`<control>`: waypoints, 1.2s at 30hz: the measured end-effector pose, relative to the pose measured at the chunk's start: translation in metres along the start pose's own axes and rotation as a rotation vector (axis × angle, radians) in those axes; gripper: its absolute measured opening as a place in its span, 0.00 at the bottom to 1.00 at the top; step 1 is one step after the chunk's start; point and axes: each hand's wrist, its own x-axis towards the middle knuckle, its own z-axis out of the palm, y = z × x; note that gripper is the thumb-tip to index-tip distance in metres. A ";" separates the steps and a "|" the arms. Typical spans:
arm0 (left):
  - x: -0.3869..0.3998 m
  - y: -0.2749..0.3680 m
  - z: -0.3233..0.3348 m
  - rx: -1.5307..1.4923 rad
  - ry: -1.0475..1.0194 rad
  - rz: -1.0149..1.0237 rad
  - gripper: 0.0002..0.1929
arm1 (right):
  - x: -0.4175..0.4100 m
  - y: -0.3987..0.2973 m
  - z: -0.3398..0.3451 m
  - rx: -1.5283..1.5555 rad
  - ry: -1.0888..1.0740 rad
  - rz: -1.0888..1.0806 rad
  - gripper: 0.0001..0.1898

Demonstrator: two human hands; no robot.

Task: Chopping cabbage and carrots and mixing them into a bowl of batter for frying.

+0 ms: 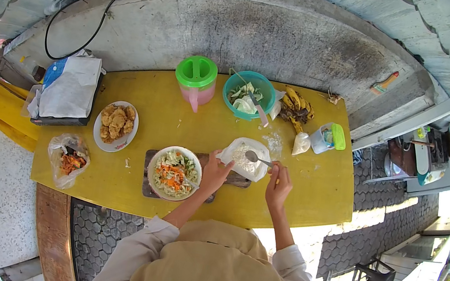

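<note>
My right hand [278, 186] grips the handle of a metal spoon [252, 156], whose bowl is over white flour in an open plastic bag [262, 150]. At the bag's left edge, my left hand [217, 174] pinches the plastic between thumb and fingers. The bag rests partly on a dark wooden cutting board [239, 181]. Left of my left hand, a white bowl [150, 175] of shredded cabbage and carrot [174, 172] stands on the same board, with a utensil's handle leaning out at its right side.
Behind are a lidded pitcher [195, 76], a teal basin [240, 114] with leaves and a knife, bananas [297, 103], a small bag [301, 144] and a green-lidded container [323, 139]. A plate of fried food [117, 126] and a plastic food bag [67, 161] lie left on the yellow table [126, 188].
</note>
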 end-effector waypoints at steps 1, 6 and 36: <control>0.008 -0.014 0.000 0.075 0.005 0.114 0.28 | -0.013 0.009 0.010 -0.073 0.027 -0.035 0.11; -0.008 -0.009 -0.017 0.117 0.006 0.250 0.22 | -0.048 0.025 0.026 0.018 0.125 0.217 0.11; -0.036 -0.104 -0.144 -0.363 0.235 -0.249 0.39 | -0.037 0.007 -0.005 0.556 0.392 0.684 0.13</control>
